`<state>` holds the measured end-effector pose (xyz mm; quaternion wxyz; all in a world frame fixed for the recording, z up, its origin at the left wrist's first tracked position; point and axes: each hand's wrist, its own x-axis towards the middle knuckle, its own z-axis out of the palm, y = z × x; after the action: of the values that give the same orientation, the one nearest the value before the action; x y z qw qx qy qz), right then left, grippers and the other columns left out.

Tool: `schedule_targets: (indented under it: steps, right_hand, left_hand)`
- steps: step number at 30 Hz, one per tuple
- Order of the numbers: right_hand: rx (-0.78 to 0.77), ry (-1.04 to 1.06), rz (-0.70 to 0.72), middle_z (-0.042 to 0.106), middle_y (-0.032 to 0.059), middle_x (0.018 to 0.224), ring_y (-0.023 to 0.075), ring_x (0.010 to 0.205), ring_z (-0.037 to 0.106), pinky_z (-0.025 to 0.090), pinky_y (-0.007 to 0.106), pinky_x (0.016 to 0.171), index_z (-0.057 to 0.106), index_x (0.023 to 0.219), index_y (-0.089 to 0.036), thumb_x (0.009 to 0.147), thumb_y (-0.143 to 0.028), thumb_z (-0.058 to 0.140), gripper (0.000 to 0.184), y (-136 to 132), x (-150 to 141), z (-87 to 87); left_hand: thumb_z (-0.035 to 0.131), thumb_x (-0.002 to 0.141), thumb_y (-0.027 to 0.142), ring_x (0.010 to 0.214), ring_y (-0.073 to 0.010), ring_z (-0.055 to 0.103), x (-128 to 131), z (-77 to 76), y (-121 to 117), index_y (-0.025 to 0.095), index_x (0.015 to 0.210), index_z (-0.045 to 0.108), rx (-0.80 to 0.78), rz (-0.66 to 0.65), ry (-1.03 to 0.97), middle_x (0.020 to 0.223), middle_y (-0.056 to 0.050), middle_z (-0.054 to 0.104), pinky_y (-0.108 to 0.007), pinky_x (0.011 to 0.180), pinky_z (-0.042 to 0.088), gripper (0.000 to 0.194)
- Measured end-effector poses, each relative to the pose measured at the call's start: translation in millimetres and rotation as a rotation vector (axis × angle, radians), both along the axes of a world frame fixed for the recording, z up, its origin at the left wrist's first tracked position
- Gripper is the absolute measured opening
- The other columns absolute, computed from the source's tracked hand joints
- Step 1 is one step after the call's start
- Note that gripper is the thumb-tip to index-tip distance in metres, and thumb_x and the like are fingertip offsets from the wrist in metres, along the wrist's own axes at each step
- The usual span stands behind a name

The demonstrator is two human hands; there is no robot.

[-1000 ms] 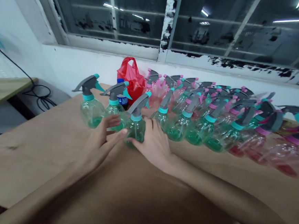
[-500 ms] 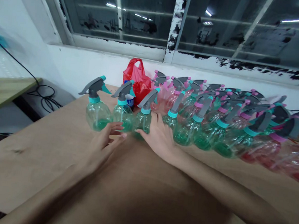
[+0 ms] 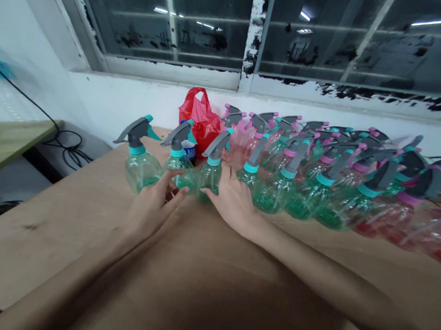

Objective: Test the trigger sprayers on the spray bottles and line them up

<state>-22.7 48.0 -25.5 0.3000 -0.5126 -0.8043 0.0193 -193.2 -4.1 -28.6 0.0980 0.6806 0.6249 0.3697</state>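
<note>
My right hand (image 3: 235, 199) is closed around a clear spray bottle (image 3: 211, 177) with a turquoise collar, grey trigger head and a little green liquid. Its thumb lies at the bottle's front left and its fingers at the right side. My left hand (image 3: 157, 198) has its fingers apart and curved at the front left of a second green spray bottle (image 3: 189, 178); whether they press on it is hard to see. Left of that hand stands a third green spray bottle (image 3: 144, 169), upright, its lower part partly behind the hand.
Rows of spray bottles (image 3: 273, 194) with green or red liquid fill the table's (image 3: 66, 234) right side along the wall. Behind my hands are a red plastic bag (image 3: 199, 115) and a blue-and-white container (image 3: 189, 151). A greenish side table (image 3: 16, 139) and black cables (image 3: 71, 148) lie to the left.
My left hand has moved slightly forward, its fingers now higher against the second bottle. My right hand stays on its bottle. The view has shifted a little.
</note>
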Motion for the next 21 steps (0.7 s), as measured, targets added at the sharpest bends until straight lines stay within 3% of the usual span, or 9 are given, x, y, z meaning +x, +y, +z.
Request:
schedule_targets:
  steps: [6,10,13,17,21]
  right_hand:
    - [0.017,-0.002,0.074,0.046,0.0244,0.13,0.0298,0.078,0.064,0.051,0.041,0.059,0.026,0.138,-0.007,0.079,-0.039,0.057,0.074,-20.8,15.8,7.5]
    - [0.072,0.014,0.145,0.056,0.0123,0.122,0.023,0.076,0.064,0.051,0.036,0.062,0.045,0.126,-0.017,0.085,-0.042,0.047,0.048,-39.4,52.6,11.1]
    - [0.067,0.078,0.101,0.062,0.0066,0.109,0.0164,0.063,0.062,0.049,0.033,0.061,0.056,0.11,-0.021,0.087,-0.041,0.046,0.032,-38.0,82.8,9.3]
    - [0.061,0.159,0.026,0.062,0.0097,0.107,0.018,0.065,0.062,0.049,0.037,0.068,0.055,0.114,-0.017,0.084,-0.042,0.051,0.039,-20.7,103.6,6.1]
    - [-0.026,0.186,0.022,0.054,0.0143,0.126,0.0288,0.093,0.062,0.05,0.042,0.077,0.037,0.134,-0.016,0.08,-0.044,0.055,0.064,-5.3,95.4,6.6]
  left_hand:
    - [0.045,0.087,0.043,0.057,-0.017,0.06,8.4,7.5,6.2,0.022,0.119,0.045,-0.021,-0.015,0.097,0.073,0.001,0.059,-0.028,0.055,0.046,0.038]
    - [0.045,0.087,0.043,0.057,-0.017,0.061,25.1,17.0,0.3,0.023,0.114,0.048,-0.027,-0.072,0.081,0.073,0.001,0.061,-0.027,0.054,0.045,0.034]
    - [0.044,0.088,0.044,0.056,-0.0159,0.061,43.1,27.6,-0.8,0.023,0.115,0.048,-0.076,-0.136,0.111,0.072,0.002,0.062,-0.027,0.055,0.044,0.035]
    - [0.04,0.09,0.044,0.063,-0.0168,0.061,67.2,35.4,6.2,0.023,0.121,0.044,-0.165,-0.238,0.108,0.073,0.002,0.062,-0.029,0.061,0.046,0.038]
    - [0.039,0.09,0.041,0.067,-0.0177,0.061,80.7,33.3,10.9,0.022,0.12,0.044,-0.189,-0.299,0.071,0.069,0.002,0.06,-0.029,0.062,0.046,0.035]
